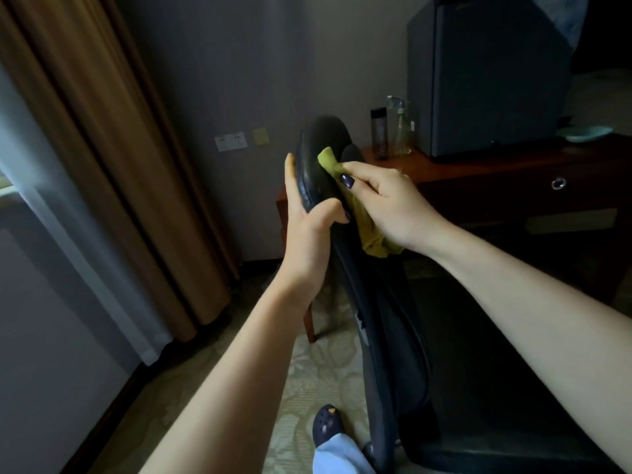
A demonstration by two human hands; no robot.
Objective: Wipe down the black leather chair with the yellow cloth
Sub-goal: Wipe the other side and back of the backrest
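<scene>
By the curtain (102,165), the left hand (309,213) grips what looks, in this dim light, like the top edge of the black leather chair (323,142), thumb curled in front and fingers (290,176) behind, while the right hand (390,203) pinches the yellow cloth (329,162) against the leather, near the worktop (478,169).

Two hands: one left hand (307,213), one right hand (386,206). One yellow cloth (372,246). One black leather chair (393,336). Two bottles: one dark bottle (379,133), one spray bottle (402,131). One wooden desk (478,169), one ring pull (558,183), one dark cabinet (485,80), one pale dish (584,133). Two curtains: one brown curtain (102,165), one sheer curtain (51,200). One socket plate (231,141). One shoe (326,425).
</scene>
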